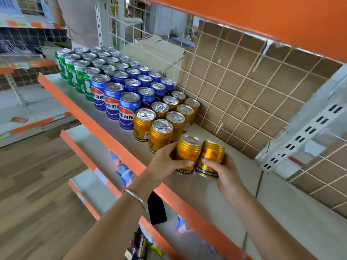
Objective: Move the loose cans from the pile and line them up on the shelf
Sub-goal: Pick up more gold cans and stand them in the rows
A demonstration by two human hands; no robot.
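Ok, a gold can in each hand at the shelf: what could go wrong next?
The left hand holds the left can tilted, close to the front gold can; a bump might topple it. The right can in the right hand touches the left can, so setting either down could tip the other.

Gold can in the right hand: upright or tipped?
Tipped slightly. The right hand grips the gold can with its top leaning back; its lid is hidden, while the neighbouring can shows its lid.
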